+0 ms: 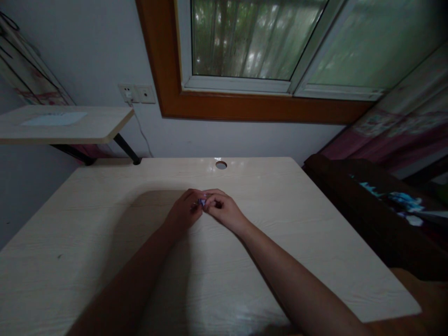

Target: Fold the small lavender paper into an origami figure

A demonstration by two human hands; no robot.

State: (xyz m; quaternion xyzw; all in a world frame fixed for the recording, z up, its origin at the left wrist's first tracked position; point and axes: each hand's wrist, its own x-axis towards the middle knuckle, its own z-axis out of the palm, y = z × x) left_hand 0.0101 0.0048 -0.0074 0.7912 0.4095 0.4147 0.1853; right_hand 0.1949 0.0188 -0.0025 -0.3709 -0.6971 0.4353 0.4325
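Both my hands meet over the middle of a pale wood-grain desk point(238, 280). Between their fingertips is a small purple-and-white piece point(202, 202), perhaps folded paper; its kind is too small to make out. My left hand point(182, 209) is closed, its thumb and fingers pinching the piece from the left. From the right, my right hand point(224, 207) pinches it too, thumb and forefinger curled together. The fingers cover most of the piece.
A raised shelf point(115, 128) with a pale sheet point(55, 118) stands at the back left. Near the desk's far edge is a round cable hole point(221, 165). Wall sockets point(136, 94) with a cord, a window point(245, 84) and a curtain point(392, 126) lie beyond. Dark furniture point(350, 205) stands right.
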